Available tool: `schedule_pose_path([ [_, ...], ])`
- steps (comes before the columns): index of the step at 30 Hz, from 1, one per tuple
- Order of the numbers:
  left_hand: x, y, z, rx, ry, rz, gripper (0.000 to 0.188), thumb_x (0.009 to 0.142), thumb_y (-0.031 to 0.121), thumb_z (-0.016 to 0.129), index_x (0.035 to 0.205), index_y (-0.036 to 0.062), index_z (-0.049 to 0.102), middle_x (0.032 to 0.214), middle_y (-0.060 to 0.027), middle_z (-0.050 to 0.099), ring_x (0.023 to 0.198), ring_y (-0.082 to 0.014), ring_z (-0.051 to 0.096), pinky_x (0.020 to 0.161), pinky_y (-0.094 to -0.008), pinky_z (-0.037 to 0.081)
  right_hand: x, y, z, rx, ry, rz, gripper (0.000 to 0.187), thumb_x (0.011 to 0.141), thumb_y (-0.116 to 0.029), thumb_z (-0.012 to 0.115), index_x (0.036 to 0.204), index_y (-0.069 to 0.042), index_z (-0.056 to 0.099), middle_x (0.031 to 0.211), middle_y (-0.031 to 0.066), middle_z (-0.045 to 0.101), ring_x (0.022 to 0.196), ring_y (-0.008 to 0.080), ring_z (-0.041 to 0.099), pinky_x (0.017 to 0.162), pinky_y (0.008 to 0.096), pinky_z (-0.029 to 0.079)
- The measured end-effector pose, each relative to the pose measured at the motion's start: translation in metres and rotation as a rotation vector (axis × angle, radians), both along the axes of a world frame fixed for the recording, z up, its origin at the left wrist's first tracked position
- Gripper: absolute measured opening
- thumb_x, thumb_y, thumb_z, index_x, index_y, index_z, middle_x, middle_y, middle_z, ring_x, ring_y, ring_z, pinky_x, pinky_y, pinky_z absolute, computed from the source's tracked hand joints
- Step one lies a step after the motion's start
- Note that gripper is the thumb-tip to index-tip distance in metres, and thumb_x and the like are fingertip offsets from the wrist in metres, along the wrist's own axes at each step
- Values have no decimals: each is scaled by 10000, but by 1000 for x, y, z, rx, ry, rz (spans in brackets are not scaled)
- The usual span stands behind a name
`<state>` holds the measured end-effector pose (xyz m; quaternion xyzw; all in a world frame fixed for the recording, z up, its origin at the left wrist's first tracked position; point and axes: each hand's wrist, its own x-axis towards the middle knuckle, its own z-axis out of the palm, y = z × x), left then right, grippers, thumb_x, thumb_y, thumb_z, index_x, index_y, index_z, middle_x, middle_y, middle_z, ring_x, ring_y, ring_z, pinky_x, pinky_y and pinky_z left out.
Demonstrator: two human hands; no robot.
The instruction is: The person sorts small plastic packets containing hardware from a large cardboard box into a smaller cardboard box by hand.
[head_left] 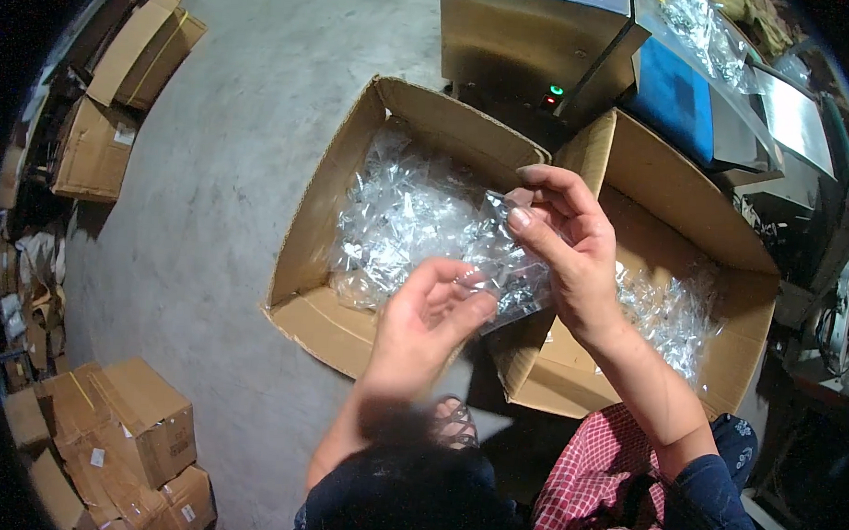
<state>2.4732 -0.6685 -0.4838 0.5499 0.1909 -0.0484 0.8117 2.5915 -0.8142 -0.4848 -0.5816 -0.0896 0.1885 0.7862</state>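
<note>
Between my hands, over the left cardboard box, is a clear plastic bag [522,282] with small shiny pieces inside. My right hand [575,239] pinches its upper edge between thumb and forefinger. My left hand [428,321] has thumb and fingers closed at the bag's lower left side. Below them, the left cardboard box [317,202] holds a heap of similar clear bags [403,225]. A second cardboard box [693,174] stands against it on the right, with more clear bags [671,321] along its near side.
A metal machine [532,40] with small green and red lights stands behind the boxes; a blue panel [675,98] is on its right. Closed cartons [133,422] are stacked at lower left, more cartons [131,86] at upper left. Grey concrete floor [228,159] lies between.
</note>
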Motion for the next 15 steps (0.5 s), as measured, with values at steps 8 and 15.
schedule_pose_path([
  [8, -4, 32, -13, 284, -167, 510, 200, 919, 1, 566, 1114, 10, 528, 1016, -99, 621, 927, -139, 598, 844, -280, 478, 14, -6, -1, 85, -7, 36, 364, 974, -81, 515, 1319, 25, 465, 1187, 136, 620, 952, 147, 619, 767, 294, 554],
  [15, 12, 12, 2, 187, -88, 104, 346, 946, 145, 620, 1248, 12, 514, 1213, -107, 582, 1098, -154, 573, 917, -288, 454, -2, 0, 6, -27, -164, 205, 445, 1007, -81, 411, 1437, 10, 344, 1405, 205, 474, 1253, 250, 517, 1016, 374, 468],
])
